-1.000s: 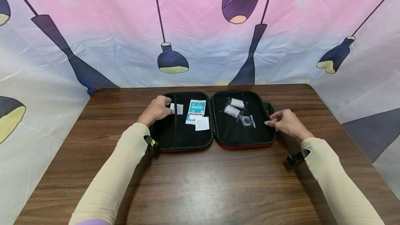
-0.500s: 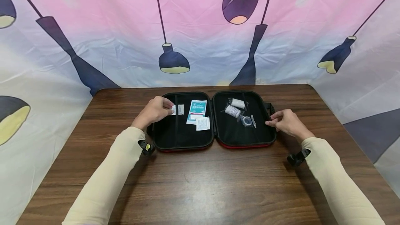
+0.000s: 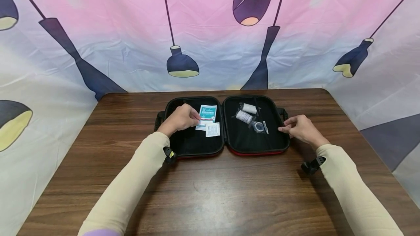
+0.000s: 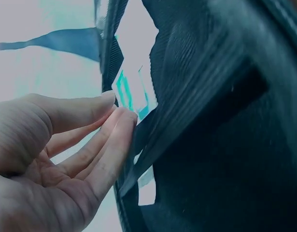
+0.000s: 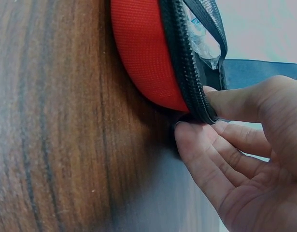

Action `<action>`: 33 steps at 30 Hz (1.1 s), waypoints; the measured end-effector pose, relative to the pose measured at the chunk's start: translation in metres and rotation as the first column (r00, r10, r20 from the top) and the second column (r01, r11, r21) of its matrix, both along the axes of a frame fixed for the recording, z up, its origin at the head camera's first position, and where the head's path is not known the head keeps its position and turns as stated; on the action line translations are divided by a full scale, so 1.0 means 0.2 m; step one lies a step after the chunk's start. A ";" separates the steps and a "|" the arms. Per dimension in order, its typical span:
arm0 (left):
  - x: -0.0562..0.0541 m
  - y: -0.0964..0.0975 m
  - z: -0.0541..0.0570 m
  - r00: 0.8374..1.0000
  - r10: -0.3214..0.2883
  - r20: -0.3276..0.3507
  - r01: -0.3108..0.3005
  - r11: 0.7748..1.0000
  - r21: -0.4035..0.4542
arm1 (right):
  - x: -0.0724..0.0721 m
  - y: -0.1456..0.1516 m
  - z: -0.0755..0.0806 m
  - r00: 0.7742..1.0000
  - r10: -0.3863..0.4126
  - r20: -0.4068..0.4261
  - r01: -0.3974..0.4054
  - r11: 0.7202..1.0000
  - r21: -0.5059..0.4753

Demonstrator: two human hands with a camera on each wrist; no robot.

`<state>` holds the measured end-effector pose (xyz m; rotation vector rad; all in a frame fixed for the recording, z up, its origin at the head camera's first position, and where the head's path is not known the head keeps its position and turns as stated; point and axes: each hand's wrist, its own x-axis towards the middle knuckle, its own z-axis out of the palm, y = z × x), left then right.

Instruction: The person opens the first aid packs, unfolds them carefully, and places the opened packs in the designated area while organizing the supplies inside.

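Note:
A zip case [image 3: 193, 146] with a black inside and a red outside lies spread open on the table. Over its left half, my left hand [image 3: 182, 118] has its fingertips at the left edge of a teal-and-white packet [image 3: 208, 112]; nothing shows between thumb and fingers. A small white packet [image 3: 212, 129] overlaps the teal one. In the left wrist view, another small white packet [image 4: 147, 187] lies under a black strap [image 4: 187, 116]; my hand hides it from the head camera. My right hand [image 3: 299, 128] pinches the case's right rim, thumb inside, fingers outside.
In the right half lie two wrapped white rolls [image 3: 244, 116], a round item in clear plastic [image 3: 258, 126] and a slim silver piece [image 3: 265, 127]. A black handle [image 3: 282, 113] sticks out at the right. Behind the wooden table [image 3: 210, 196] hangs a printed cloth [image 3: 210, 21].
My left hand has left the small white packet at the strap and moved right to the teal packet. The right hand stays on the rim.

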<state>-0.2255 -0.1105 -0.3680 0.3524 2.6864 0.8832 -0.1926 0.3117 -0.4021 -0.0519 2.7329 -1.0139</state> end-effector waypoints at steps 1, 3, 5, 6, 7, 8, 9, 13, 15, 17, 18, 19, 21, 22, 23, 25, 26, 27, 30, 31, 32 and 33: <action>0.00 0.01 -0.01 1.000 -0.006 0.001 0.006 1.000 -0.001 | 0.00 0.00 0.00 1.000 -0.002 0.000 0.002 1.000 -0.003; -0.01 0.03 -0.03 1.000 -0.013 0.002 0.013 1.000 -0.004 | 0.00 0.00 0.00 1.000 -0.004 0.001 0.004 1.000 -0.004; -0.01 0.05 -0.04 1.000 -0.024 0.009 0.024 1.000 0.001 | 0.00 0.00 0.00 1.000 -0.004 0.000 0.004 1.000 -0.002; -0.01 0.06 -0.05 0.999 -0.030 0.012 0.030 1.000 0.002 | 0.00 0.00 0.00 1.000 -0.005 0.000 0.005 1.000 -0.001; -0.02 0.07 -0.06 0.999 -0.035 0.011 0.035 0.999 0.000 | 0.00 0.00 0.00 1.000 -0.005 0.000 0.005 1.000 0.000; -0.02 0.08 -0.06 0.999 -0.038 0.010 0.038 0.999 -0.002 | 0.00 0.00 0.00 1.000 -0.005 0.000 0.005 1.000 0.000; -0.02 0.09 -0.07 0.999 -0.042 0.010 0.042 0.999 -0.003 | 0.00 0.00 0.00 1.000 -0.006 0.000 0.006 1.000 0.001; -0.01 0.12 -0.08 0.999 -0.051 -0.009 0.051 0.999 -0.015 | 0.00 0.00 0.00 1.000 -0.007 -0.001 0.007 1.000 0.001; -0.01 0.14 -0.08 0.998 -0.058 -0.018 0.057 0.998 -0.019 | 0.00 0.00 0.00 1.000 -0.007 -0.002 0.007 1.000 0.003; -0.01 0.15 -0.09 0.998 -0.055 -0.026 0.055 0.998 -0.026 | 0.00 0.00 0.00 1.000 -0.007 -0.003 0.007 1.000 0.003; -0.01 0.15 -0.09 0.998 -0.052 -0.028 0.051 0.998 -0.028 | 0.01 0.00 0.00 1.000 -0.007 -0.003 0.007 1.000 0.003; -0.01 0.16 -0.09 0.998 -0.048 -0.030 0.047 0.998 -0.031 | 0.01 0.00 0.00 1.000 -0.007 -0.004 0.007 1.000 0.005; -0.01 0.16 -0.09 0.999 -0.038 -0.031 0.037 0.999 -0.033 | 0.01 0.00 0.00 1.000 -0.006 -0.005 0.006 1.000 0.007; -0.01 0.16 -0.09 0.999 -0.035 -0.031 0.034 0.999 -0.034 | 0.01 0.00 0.00 1.000 -0.006 -0.005 0.006 1.000 0.008; -0.01 0.16 -0.09 0.999 -0.034 -0.032 0.033 0.999 -0.031 | 0.01 0.00 0.00 1.000 -0.006 -0.005 0.006 1.000 0.009; -0.01 0.16 -0.10 0.999 -0.037 -0.038 0.036 0.999 -0.025 | 0.01 0.00 0.00 1.000 -0.004 -0.008 0.004 1.000 0.012; -0.01 0.16 -0.10 0.998 -0.040 -0.043 0.039 0.999 -0.020 | 0.01 0.00 0.00 1.000 -0.003 -0.010 0.003 1.000 0.012; 0.00 0.15 -0.10 0.998 -0.042 -0.047 0.041 0.999 -0.015 | 0.01 0.00 -0.01 1.000 -0.001 -0.012 0.001 1.000 0.013; 0.00 0.14 -0.10 0.998 -0.040 -0.055 0.040 0.999 -0.003 | 0.01 0.00 -0.01 1.000 0.001 -0.018 0.000 1.000 0.015; 0.00 0.14 -0.10 0.998 -0.038 -0.056 0.038 0.999 0.002 | 0.01 0.00 -0.01 1.000 0.001 -0.018 0.000 1.000 0.015; 0.00 0.13 -0.10 0.998 -0.030 -0.050 0.030 0.999 0.012 | 0.01 0.00 -0.01 1.000 0.000 -0.018 0.000 1.000 0.015; 0.00 0.13 -0.10 0.999 -0.019 -0.042 0.020 0.999 0.025 | 0.01 0.00 -0.01 1.000 0.000 -0.017 0.000 1.000 0.016</action>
